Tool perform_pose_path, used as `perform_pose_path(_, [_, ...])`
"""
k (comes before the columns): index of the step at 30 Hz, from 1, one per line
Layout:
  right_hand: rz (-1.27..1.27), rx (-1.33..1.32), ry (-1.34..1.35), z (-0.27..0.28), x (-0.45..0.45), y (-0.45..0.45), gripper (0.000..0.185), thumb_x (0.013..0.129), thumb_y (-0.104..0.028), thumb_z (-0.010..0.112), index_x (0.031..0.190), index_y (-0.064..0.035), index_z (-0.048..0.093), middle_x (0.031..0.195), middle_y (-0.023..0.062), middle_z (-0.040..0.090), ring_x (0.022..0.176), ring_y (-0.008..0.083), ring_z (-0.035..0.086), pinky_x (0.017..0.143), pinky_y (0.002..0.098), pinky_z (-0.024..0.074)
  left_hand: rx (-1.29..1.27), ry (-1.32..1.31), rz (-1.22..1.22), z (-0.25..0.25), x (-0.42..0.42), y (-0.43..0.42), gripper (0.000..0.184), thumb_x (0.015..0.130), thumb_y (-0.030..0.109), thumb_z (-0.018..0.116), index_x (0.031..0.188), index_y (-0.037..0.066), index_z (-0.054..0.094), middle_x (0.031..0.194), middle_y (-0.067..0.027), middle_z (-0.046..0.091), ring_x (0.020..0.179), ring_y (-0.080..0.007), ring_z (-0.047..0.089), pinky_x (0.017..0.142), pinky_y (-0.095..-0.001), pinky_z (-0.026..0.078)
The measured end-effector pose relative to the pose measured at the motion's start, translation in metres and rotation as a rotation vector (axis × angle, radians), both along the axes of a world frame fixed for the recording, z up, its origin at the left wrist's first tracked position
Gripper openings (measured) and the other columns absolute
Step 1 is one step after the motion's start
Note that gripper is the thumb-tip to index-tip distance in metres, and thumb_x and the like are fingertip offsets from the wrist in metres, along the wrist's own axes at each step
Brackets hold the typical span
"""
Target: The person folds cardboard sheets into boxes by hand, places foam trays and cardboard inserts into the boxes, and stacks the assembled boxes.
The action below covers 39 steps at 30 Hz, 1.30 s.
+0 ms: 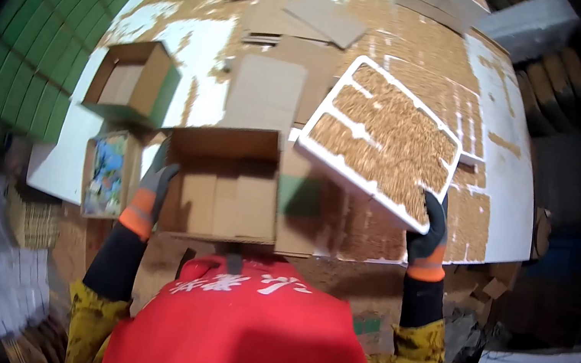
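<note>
My left hand (pixel 159 188), in a grey and orange glove, grips the left wall of an open cardboard box (pixel 218 209). The box is bare inside and sits at the table's front edge. My right hand (pixel 431 228), gloved the same way, is closed on the near right corner of a shallow white tray (pixel 361 186). Small brown stick-like pieces (pixel 391 137) cover most of the tray, with white patches between them. The tray is tilted and slightly raised above the table, right of the box.
More brown pieces lie over the white table (pixel 513 221). Flat cardboard sheets (pixel 266 88) lie behind the box. A second open box (pixel 133 80) and a small box of blue and green bits (pixel 108 173) stand left. Green boxes (pixel 48 38) are stacked far left.
</note>
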State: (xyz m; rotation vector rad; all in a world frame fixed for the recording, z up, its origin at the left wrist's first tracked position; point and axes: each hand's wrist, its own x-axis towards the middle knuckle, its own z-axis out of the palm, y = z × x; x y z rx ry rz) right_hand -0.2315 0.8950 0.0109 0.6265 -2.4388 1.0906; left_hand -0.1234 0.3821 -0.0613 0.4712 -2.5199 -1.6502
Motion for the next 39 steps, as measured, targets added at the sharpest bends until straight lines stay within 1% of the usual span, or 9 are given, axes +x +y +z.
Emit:
perform_pose_path(9, [0.116,-0.733,-0.955,0.087,0.072,-0.166,0.081,0.070,0.000,0.069,0.142,-0.0031,0.032,0.126,0.0159,0.053,0.108,0.0230,0.057,0.088,0.0347,0.0511,0.286,-0.108,0.118,0.047,0.028,-0.002,0.046,0.098,0.010,0.038,0.143,0.007,0.032,0.147,-0.0182,0.031,0.137,-0.0303,0.029,0.113,-0.0361,0.024])
perform_pose_path(11, [0.097,-0.635,-0.927,0.065,0.076,-0.191,0.083,0.070,-0.004,0.075,0.142,-0.0073,0.032,0.122,0.0143,0.053,0.104,0.0210,0.058,0.085,0.0334,0.0520,-0.256,0.042,-0.135,0.022,0.039,-0.018,0.045,0.100,0.018,0.039,0.142,0.003,0.034,0.147,-0.0164,0.033,0.136,-0.0276,0.032,0.112,-0.0333,0.025])
perform_pose_path(14, [0.198,-0.583,-1.022,0.043,0.078,-0.229,0.081,0.071,-0.006,0.078,0.139,-0.0069,0.034,0.120,0.0134,0.053,0.103,0.0189,0.056,0.081,0.0310,0.0511,0.473,0.008,0.155,0.022,0.032,-0.003,0.055,0.100,0.037,0.037,0.144,0.004,0.030,0.144,-0.0165,0.037,0.134,-0.0234,0.034,0.109,-0.0310,0.027])
perform_pose_path(21, [0.317,1.039,-0.682,0.042,0.027,-0.243,0.045,0.078,-0.046,0.067,0.100,-0.0069,0.060,0.085,0.0092,0.068,0.078,0.0301,0.066,0.066,0.0369,0.0498,0.694,0.017,0.419,0.002,0.038,-0.042,0.034,0.100,0.022,0.043,0.122,0.000,0.057,0.116,-0.0063,0.062,0.102,-0.0150,0.056,0.092,-0.0270,0.044])
perform_pose_path(24, [0.400,1.257,-0.283,0.002,0.015,-0.251,0.039,0.078,-0.047,0.065,0.084,-0.0086,0.063,0.076,0.0128,0.065,0.076,0.0292,0.065,0.066,0.0399,0.0488,-0.071,0.398,0.586,-0.021,0.053,-0.102,0.023,0.094,0.013,0.051,0.111,-0.001,0.058,0.106,-0.0106,0.062,0.097,-0.0193,0.059,0.087,-0.0313,0.046])
perform_pose_path(27, [0.601,1.433,-0.198,-0.004,-0.008,-0.258,0.034,0.082,-0.038,0.058,0.092,-0.0056,0.064,0.088,0.0127,0.068,0.082,0.0290,0.066,0.068,0.0398,0.0500,-0.554,0.039,0.671,-0.042,0.088,-0.161,0.032,0.081,0.012,0.059,0.113,0.006,0.057,0.109,-0.0181,0.058,0.101,-0.0367,0.056,0.090,-0.0419,0.044])
perform_pose_path(31, [0.199,-0.005,-0.946,0.048,-0.087,-0.277,0.020,0.086,-0.020,0.065,0.095,-0.0028,0.067,0.073,0.0006,0.063,0.066,0.0086,0.057,0.058,0.0241,0.0490,-1.033,-0.255,0.417,-0.035,0.098,-0.178,0.040,0.073,0.024,0.069,0.110,0.015,0.058,0.114,-0.0110,0.053,0.111,-0.0304,0.047,0.093,-0.0429,0.037])
perform_pose_path(35, [0.001,0.122,-0.775,-0.081,-0.175,-0.276,0.091,0.066,-0.044,0.081,0.128,0.0089,0.041,0.123,0.0264,0.052,0.109,0.0325,0.056,0.088,0.0377,0.0486,-1.097,-0.455,0.232,-0.040,0.089,-0.193,0.042,0.072,0.027,0.071,0.111,0.017,0.058,0.114,-0.0089,0.054,0.109,-0.0295,0.049,0.091,-0.0437,0.039])
perform_pose_path(39, [-0.145,0.194,-0.607,-0.197,-0.198,-0.310,0.107,0.058,-0.054,0.082,0.128,0.0132,0.037,0.128,0.0310,0.047,0.122,0.0402,0.045,0.103,0.0396,0.0370,-1.180,-0.313,0.209,-0.062,0.107,-0.221,0.038,0.073,0.030,0.069,0.106,0.014,0.061,0.100,-0.0083,0.060,0.100,-0.0272,0.054,0.086,-0.0414,0.040])
